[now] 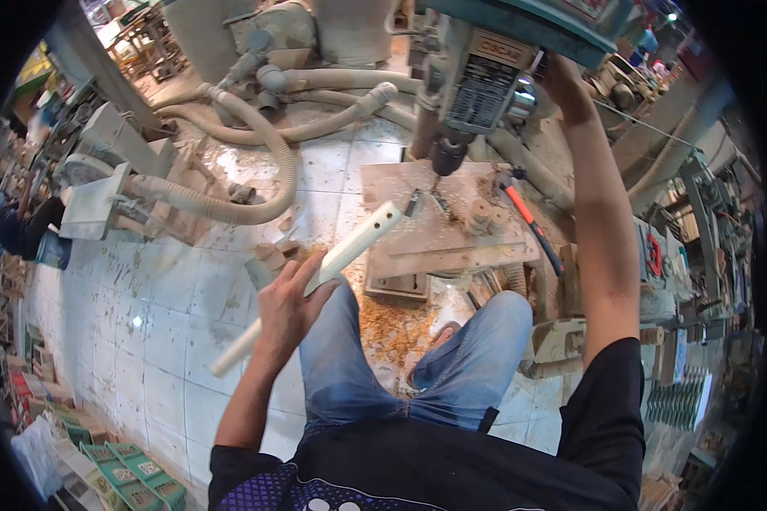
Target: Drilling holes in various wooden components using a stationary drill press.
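Observation:
My left hand [290, 307] is closed around a long pale wooden bar [358, 241], held at a slant above my left thigh. Two dark holes show near the bar's upper end, which is close to the wooden work board [392, 183]. My right hand [562, 83] is raised at the side of the drill press [484, 85], beside a shiny round metal part [522, 100]. Its fingers are largely hidden, so their grip is unclear. Below the press head, the dark chuck [449, 156] points down over the board.
A hammer [528, 217] with a red and black handle lies at the board's right, near small round wooden pieces [483, 217]. Shavings [392, 328] cover the floor between my legs. Thick dust hoses [285, 170] curl at the left. Green crates [132, 477] stand lower left.

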{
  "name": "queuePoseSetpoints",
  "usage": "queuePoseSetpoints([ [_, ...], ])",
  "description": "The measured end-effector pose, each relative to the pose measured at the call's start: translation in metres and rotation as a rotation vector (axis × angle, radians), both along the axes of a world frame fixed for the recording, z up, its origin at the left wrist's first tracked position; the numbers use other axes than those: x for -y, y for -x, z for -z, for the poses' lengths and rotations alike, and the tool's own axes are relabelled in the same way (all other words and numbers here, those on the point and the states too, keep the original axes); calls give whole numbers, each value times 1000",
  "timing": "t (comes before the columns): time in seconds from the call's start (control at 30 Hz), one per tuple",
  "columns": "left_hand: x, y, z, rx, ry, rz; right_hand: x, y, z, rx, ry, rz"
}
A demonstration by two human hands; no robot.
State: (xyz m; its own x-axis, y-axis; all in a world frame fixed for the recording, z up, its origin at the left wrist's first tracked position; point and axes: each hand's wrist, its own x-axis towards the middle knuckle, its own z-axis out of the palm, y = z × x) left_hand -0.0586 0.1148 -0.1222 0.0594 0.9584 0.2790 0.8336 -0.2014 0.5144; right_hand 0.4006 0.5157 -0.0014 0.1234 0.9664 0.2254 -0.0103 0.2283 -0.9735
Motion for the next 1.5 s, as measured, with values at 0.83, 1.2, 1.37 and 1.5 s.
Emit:
queuePoseSetpoints([
  [0.83,51,35,37,325,-124,-521,59,-24,-46,65,-219,-186],
  [1.2,67,44,73,580,127,-471,177,69,-57,-71,-369,336],
  [1.37,85,47,89,626,151,-506,243,105,-30,-149,-479,520],
  [1.5,89,46,57,617,155,-435,315,145,49,-57,-339,191],
])
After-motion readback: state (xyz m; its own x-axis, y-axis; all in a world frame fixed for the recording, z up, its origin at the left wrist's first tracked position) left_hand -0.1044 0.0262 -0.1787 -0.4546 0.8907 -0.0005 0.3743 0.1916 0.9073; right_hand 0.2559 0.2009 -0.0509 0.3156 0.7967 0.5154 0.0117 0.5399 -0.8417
